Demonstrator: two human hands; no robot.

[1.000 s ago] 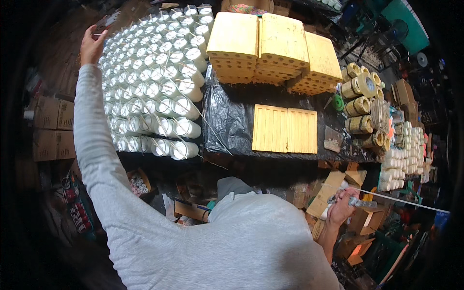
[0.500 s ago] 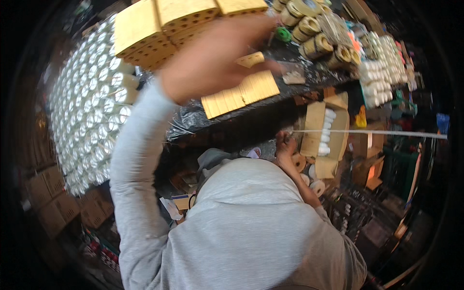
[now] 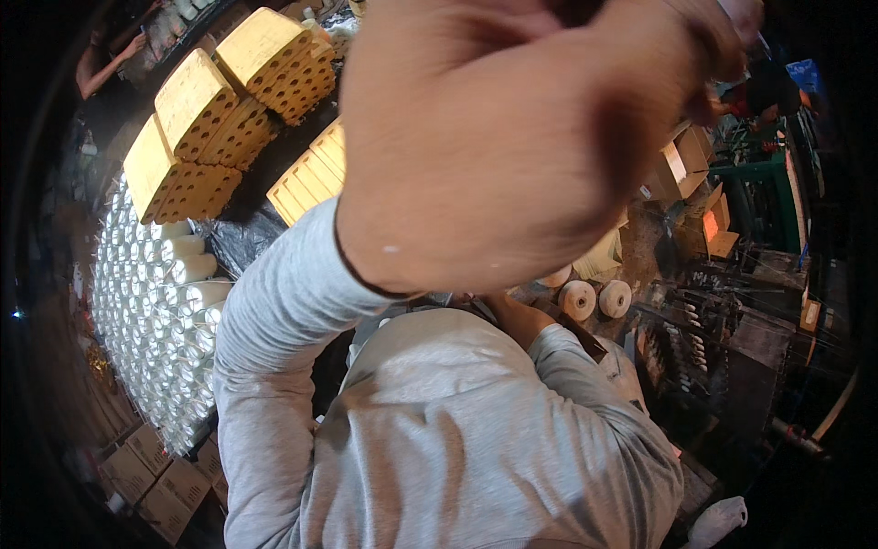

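My left hand (image 3: 512,156) is raised close to the view and covers much of its upper middle. Its fingers curl toward the upper right; whatever they may hold I cannot make out. By its wrist, partly hidden, lies a row of yellow ribbed pieces (image 3: 306,183) on the black-covered bench. Low at my waist, my right hand (image 3: 512,317) sits with its fingers mostly hidden by my body. Nearest to it are pale round spools (image 3: 577,299) with dark centres.
Yellow blocks with rows of holes (image 3: 197,110) stand at the upper left. Beside them are many white cylinders (image 3: 151,302), with cardboard cartons (image 3: 165,494) below. Dark machinery (image 3: 722,339) and open boxes (image 3: 718,229) lie to the right. Other people show at both far sides.
The view has turned, so the bench things sit further left. My left hand looms larger and its fingers have curled. My right hand has drawn in toward my waist; the pale strand beside it is out of sight.
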